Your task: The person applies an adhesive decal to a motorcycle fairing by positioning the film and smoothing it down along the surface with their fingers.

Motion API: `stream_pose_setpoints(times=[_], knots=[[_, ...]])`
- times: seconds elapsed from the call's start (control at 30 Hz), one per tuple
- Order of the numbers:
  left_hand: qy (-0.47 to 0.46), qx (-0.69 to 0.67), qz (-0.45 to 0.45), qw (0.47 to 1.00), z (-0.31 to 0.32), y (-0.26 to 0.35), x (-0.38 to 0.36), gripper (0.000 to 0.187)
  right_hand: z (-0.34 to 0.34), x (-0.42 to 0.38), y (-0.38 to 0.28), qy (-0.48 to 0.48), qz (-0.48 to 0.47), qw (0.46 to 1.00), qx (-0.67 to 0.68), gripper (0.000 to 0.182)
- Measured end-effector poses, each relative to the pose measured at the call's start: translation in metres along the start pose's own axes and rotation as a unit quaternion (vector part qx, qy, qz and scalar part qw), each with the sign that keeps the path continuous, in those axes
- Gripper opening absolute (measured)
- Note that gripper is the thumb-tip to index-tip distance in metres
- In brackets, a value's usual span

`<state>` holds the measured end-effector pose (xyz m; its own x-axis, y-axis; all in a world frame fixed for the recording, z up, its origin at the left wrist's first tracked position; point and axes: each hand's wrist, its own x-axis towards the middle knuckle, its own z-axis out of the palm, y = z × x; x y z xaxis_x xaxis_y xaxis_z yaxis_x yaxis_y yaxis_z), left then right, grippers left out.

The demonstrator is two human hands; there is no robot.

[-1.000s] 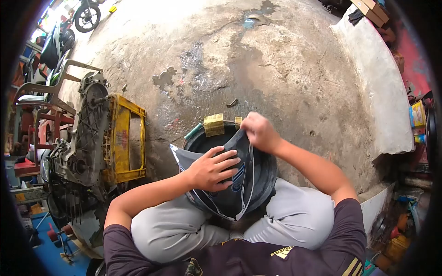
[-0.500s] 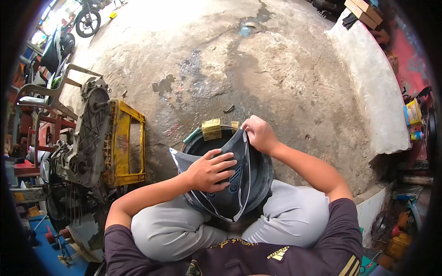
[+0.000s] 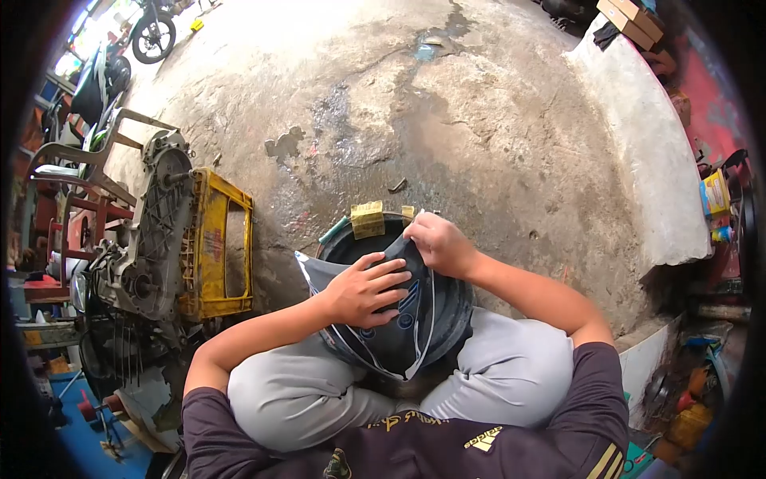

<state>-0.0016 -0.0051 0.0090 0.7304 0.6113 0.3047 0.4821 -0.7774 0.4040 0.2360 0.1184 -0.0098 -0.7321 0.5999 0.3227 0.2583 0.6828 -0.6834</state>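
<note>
A dark grey, pointed motorcycle body panel point(image 3: 325, 274) with pale edges and printed markings rests tilted over a round black tub point(image 3: 456, 315) between my knees. My left hand point(image 3: 369, 291) lies on the panel's face with fingers stretched and spread. At the upper corner, my right hand point(image 3: 439, 243) is closed, pinching the panel's edge; whether anything else is inside those fingers is hidden. On the tub's far rim hang a yellowish printed piece point(image 3: 368, 219) and a smaller yellowish piece point(image 3: 408, 211). A teal strip point(image 3: 334, 230) lies on the rim beside them.
To the left stand a yellow crate point(image 3: 225, 247) and a grey metal engine casing point(image 3: 155, 231), with a chair point(image 3: 104, 152) behind. Wet patches mark the concrete floor point(image 3: 511, 152). A raised white ledge point(image 3: 646, 160) runs along the right. A motorcycle wheel point(image 3: 153, 37) shows far left.
My right hand has moved a little left and down along the panel's edge, so the pale tip now shows above it. My left hand stays flat on the panel.
</note>
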Motion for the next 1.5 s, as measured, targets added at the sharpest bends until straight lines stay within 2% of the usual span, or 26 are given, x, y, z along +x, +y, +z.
stream_pose_setpoints(times=[0.07,0.1,0.23,0.3,0.33,0.4,0.47,0.53,0.6,0.67,0.73,0.77,0.87,0.93,1.0,1.13,1.3,1.37,1.5], knots=[[-0.009,0.0,-0.003,1.0,-0.001,0.0,0.001,0.039,-0.002,0.001,0.015,0.032,0.01,0.999,-0.023,0.015],[-0.008,0.0,-0.001,1.0,-0.001,-0.001,0.001,0.039,-0.006,0.005,0.016,0.027,0.074,0.997,-0.013,0.014],[0.001,-0.012,-0.003,1.0,0.002,-0.004,0.0,0.037,-0.01,0.01,0.007,0.018,0.136,0.99,0.024,0.014],[-0.002,-0.015,-0.005,1.0,0.003,-0.003,-0.002,0.037,-0.006,0.006,-0.003,-0.018,0.045,0.998,0.031,0.015],[-0.001,-0.017,-0.006,1.0,0.004,-0.004,-0.001,0.037,-0.003,0.004,0.003,-0.024,0.051,0.998,0.038,0.015],[-0.002,-0.01,-0.011,1.0,0.006,-0.004,-0.002,0.039,-0.006,0.008,0.026,0.002,0.011,0.999,-0.03,0.017],[-0.007,-0.006,-0.018,1.0,0.004,-0.006,0.001,0.039,-0.008,0.016,0.038,0.037,0.072,0.997,-0.014,0.018],[0.006,-0.014,-0.014,1.0,0.006,-0.005,0.0,0.037,-0.005,0.009,0.023,0.045,0.056,0.997,-0.022,0.022],[0.006,-0.008,-0.01,1.0,0.006,-0.006,-0.001,0.037,-0.002,0.005,0.006,0.006,-0.023,1.0,-0.015,0.025],[0.006,-0.008,-0.009,1.0,0.006,-0.004,-0.002,0.037,-0.003,0.001,0.01,-0.008,-0.032,0.999,-0.03,0.025],[0.007,-0.009,-0.006,1.0,0.003,-0.003,0.0,0.037,-0.007,0.003,0.022,0.03,0.009,0.998,-0.047,0.023],[0.003,-0.007,-0.01,1.0,0.003,-0.002,0.0,0.039,-0.009,0.003,0.029,0.046,0.061,0.997,-0.03,0.023],[0.001,-0.008,-0.012,1.0,0.004,-0.001,0.002,0.04,-0.008,0.0,0.018,0.064,0.102,0.992,-0.021,0.02],[0.0,-0.006,-0.017,1.0,0.003,-0.003,0.002,0.04,0.0,-0.002,0.016,0.067,0.074,0.995,-0.012,0.022],[0.005,-0.005,-0.016,1.0,0.003,-0.006,0.001,0.04,-0.001,0.001,0.026,0.059,-0.03,0.997,-0.028,0.024],[0.005,-0.008,-0.025,1.0,0.006,-0.006,0.002,0.04,-0.007,0.009,0.034,0.066,0.005,0.996,-0.056,0.024],[0.008,-0.01,-0.021,1.0,0.004,-0.004,0.001,0.038,-0.004,0.007,0.022,0.03,-0.068,0.997,-0.036,0.023],[0.008,-0.007,-0.021,1.0,0.005,-0.003,0.001,0.038,-0.013,0.009,0.036,0.02,0.052,0.996,-0.067,0.031],[0.01,-0.003,-0.017,1.0,0.004,0.001,0.001,0.038,-0.001,0.0,0.012,0.035,0.004,0.999,-0.007,0.031]])
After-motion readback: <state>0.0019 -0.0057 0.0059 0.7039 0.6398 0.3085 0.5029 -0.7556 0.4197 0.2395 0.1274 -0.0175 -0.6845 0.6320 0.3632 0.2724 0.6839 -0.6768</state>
